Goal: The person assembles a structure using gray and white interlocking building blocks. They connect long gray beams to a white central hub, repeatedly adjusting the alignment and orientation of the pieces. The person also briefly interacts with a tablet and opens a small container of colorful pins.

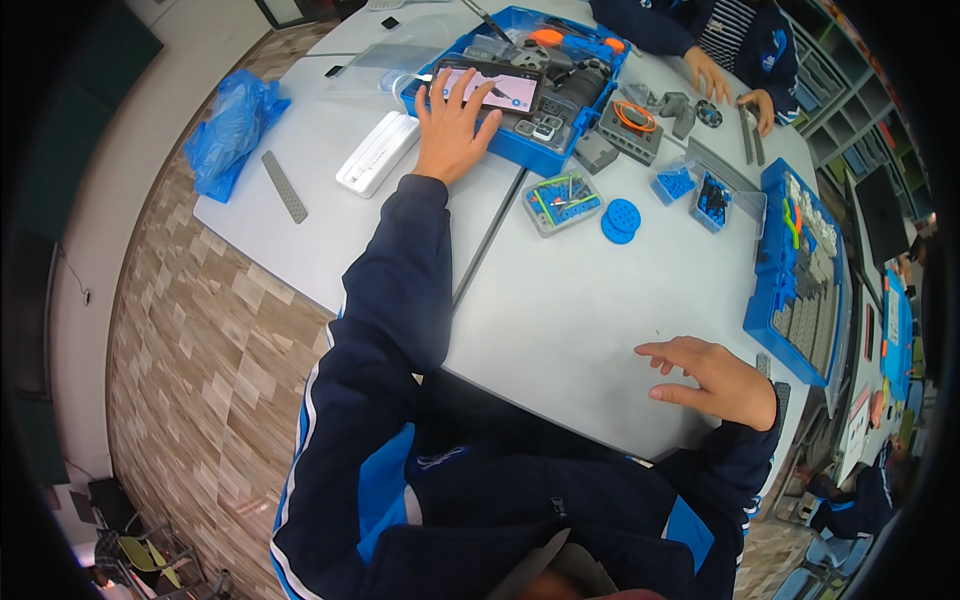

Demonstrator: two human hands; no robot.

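Note:
My left hand [455, 130] reaches far over the table with its fingers spread, the fingertips on or just over the lit screen of a smartphone [515, 88]. The phone lies across a blue parts box [540, 158] full of grey and dark building parts, and a white cable runs to its left end. A white power bank [378, 153] lies beside my left wrist. Nearer to me, my right hand [715, 380] hovers at or just above the white tabletop [570, 310], fingers loosely apart and holding nothing. Whether it touches the surface I cannot tell.
Around the middle are a clear box of small pins [562, 202], blue discs [621, 220] and small bins of pegs [711, 203]. A blue case [765, 270] of beams stands right. A grey beam [284, 187] and blue bag [230, 130] lie left. Another person's hands [708, 75] work opposite.

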